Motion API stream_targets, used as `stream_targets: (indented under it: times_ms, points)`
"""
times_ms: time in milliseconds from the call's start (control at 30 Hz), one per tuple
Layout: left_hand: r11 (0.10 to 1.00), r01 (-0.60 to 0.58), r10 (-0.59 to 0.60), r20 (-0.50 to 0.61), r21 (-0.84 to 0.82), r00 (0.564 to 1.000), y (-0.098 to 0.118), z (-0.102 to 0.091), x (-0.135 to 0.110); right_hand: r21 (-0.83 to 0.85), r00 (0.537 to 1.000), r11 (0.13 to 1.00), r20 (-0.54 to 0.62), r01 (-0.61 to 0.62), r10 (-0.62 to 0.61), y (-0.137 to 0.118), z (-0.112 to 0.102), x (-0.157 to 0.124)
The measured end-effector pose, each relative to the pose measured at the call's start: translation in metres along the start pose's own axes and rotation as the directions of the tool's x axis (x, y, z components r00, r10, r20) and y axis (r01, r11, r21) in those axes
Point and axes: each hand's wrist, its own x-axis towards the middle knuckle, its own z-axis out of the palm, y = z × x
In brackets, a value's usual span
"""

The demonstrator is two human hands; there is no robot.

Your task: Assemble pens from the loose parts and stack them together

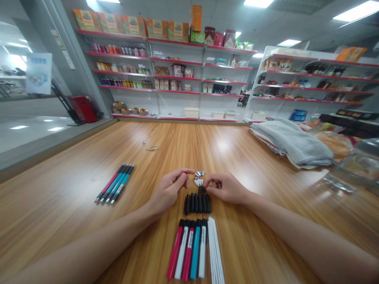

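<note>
Both my hands rest on a wooden table [89, 205] around small pen parts. My left hand [171, 187] is curled, thumb and forefinger pinched together near a cluster of silver tips and white pieces [199, 177]; what it pinches is too small to name. My right hand [226, 187] is also closed, fingertips pressed on a small dark part beside the same cluster. Just below lie a row of black pen caps [197, 203], then several pen barrels in red, white and blue [189, 248] and thin white refills [216, 248].
Several assembled pens [116, 183] lie to the left. A small ring and clip [151, 148] sit farther back. Folded striped cloth [293, 144] and clear packaging [353, 167] are at the right. Store shelves [177, 71] stand behind the table.
</note>
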Motion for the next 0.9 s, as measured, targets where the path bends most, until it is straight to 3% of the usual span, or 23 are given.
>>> stream_targets:
  times_ms: [500,900]
  points:
    - [0.991,-0.010,0.015,-0.031,0.133,0.999,0.0006,0.0012,0.0002,-0.137,0.989,0.989,-0.131,0.050,-0.068,0.0004,0.0001,0.0003]
    - [0.985,-0.006,0.012,-0.034,0.171,0.999,0.0008,0.0018,0.0001,-0.351,0.981,0.927,-0.088,0.132,-0.173,-0.0004,-0.0019,0.0010]
